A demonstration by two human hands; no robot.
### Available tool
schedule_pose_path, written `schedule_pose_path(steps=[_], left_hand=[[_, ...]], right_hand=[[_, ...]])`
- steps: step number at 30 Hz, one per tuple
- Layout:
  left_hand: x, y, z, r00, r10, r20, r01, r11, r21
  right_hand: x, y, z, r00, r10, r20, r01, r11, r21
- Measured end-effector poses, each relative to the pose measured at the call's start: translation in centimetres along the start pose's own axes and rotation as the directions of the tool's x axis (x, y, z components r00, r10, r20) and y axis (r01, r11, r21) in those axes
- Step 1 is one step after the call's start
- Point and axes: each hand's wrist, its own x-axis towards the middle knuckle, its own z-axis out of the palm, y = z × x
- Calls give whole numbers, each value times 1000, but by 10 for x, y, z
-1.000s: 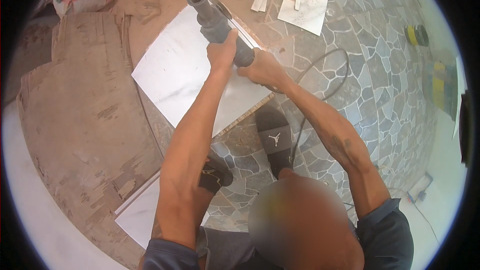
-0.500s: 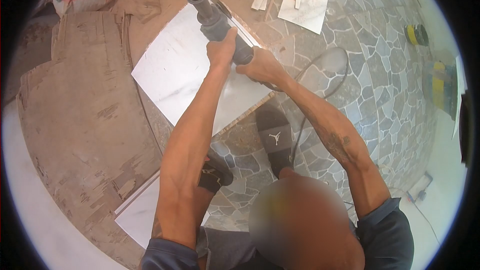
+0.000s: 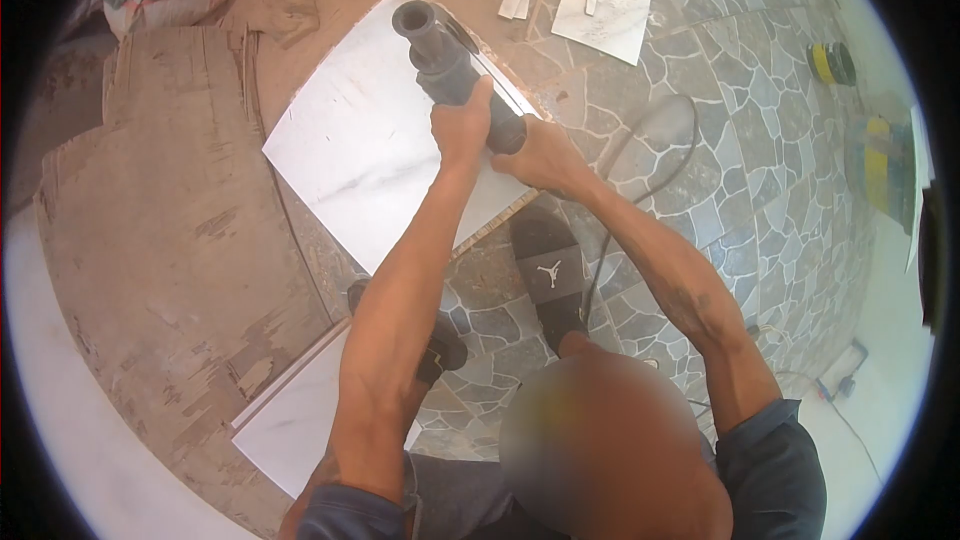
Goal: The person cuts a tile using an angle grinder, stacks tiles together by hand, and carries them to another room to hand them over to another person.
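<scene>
Black tool (image 3: 450, 78), clamped in left hand (image 3: 462, 130) and right hand (image 3: 541, 154), has shifted nearer the right sandal (image 3: 548, 268).

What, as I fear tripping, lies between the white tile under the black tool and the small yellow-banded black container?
Grey patchwork floor and a looped dark cable, head view.

A low path lies over the white tile (image 3: 345, 130) left of centre, beside the power tool (image 3: 450, 72). The tool, gripped by the left hand (image 3: 462, 130) and right hand (image 3: 541, 155), blocks the tile's upper-right side. The left forearm (image 3: 395, 305) bars the lower approach; a dark sandal (image 3: 546, 252) sits just beyond the lower-right edge. Mid-right, the stone-patterned floor (image 3: 760, 210) offers broad room, obstructed by a looped cable (image 3: 695, 126).
</scene>
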Motion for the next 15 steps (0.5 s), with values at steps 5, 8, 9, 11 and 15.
schedule_pose_path(steps=[5,8,9,11,15], left_hand=[[-18,1,3,998,55,-5,-55,998,-35],[-13,-1,4,997,72,-4,-73,997,-30],[-11,2,2,997,74,-1,-74,997,-26],[-7,10,-2,1000,13,26,-12,1000,-5],[7,14,-4,999,-47,4,47,998,51]], right_hand=[[-10,4,-1,1000,-10,-8,10,1000,11],[-9,2,-3,1000,-13,-14,13,1000,14],[-7,0,-3,1000,-13,-15,13,1000,15],[-2,-2,1,999,-25,-39,26,1000,17],[7,-9,3,998,-34,-60,37,999,36]])
